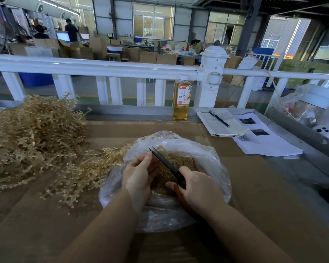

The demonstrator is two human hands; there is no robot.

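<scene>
**Entry: trimming station, bench [254, 186] faced with brown card**

1. Scissors [167, 164]: dark blades, reddish handles. Held over the bag with tips pointing up and away, blades only narrowly parted.
2. Right hand [198, 185]: fingers wrapped round the scissors handles, thumb on top.
3. Left hand [139, 175]: fingers curled round a short stem [153, 168], mostly hidden in the grip. The forefinger lies just beside the blades, near their tips.
4. Plastic bag [207, 154]: clear, mouth open, lying on the bench under both hands. Inside are cut pieces [182, 160], beige and tangled.
5. Pile of beige sprigs [32, 133]: uncut stock heaped at the left of the bench, with strands trailing to the edge of the bag.
6. Bottle [181, 99] of amber drink, upright at the back edge by the white railing [103, 67].
7. Notebook [222, 126] with a pen [219, 119] lying across it, and printed sheets [264, 141] beside it on the right.

**Risk notes (judgement)**

- The left forefinger sits so close to the cutting edges that a quick closing snip could nick it.
- The bag is slack and the blades hang just above its film, so a low cut could slit it and spill the pieces.
- A trimmed bit could spring past the rim onto the bench, since the cut is made near the bag's far-left edge.
- Strands trailing from the pile could snag the wrist and drag uncut stock into the bag.
</scene>
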